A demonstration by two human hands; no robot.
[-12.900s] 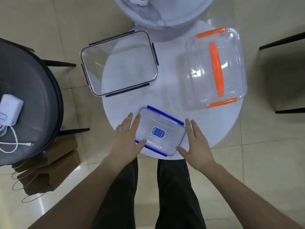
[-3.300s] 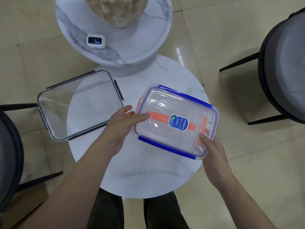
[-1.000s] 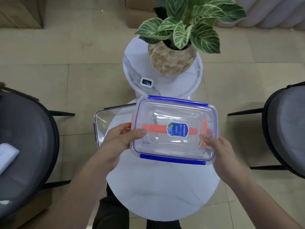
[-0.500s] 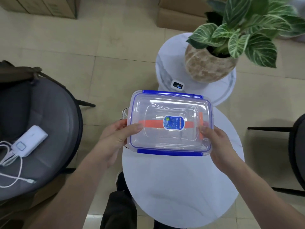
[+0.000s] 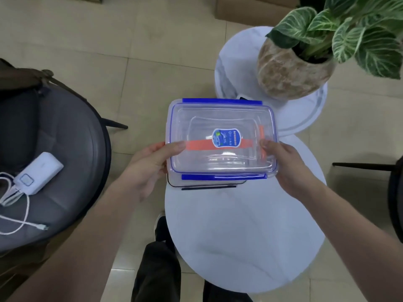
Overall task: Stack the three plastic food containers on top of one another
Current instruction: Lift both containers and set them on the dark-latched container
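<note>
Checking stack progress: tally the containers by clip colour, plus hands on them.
Blue-clip container: 1
Orange-clip container, under the blue one: 1
Black-clip container, lowest, mostly hidden: 1
Hands on the stack, left hand and right hand: 2
Total: 3 containers, 2 hands

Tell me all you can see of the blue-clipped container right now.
The blue-clipped container is clear plastic, rectangular with rounded corners, its lid shut with blue clips on both long sides and a blue label at the centre. It sits level on the orange-handled container, seen through it. The left hand and right hand grip its short ends above the black-clipped container.
</note>
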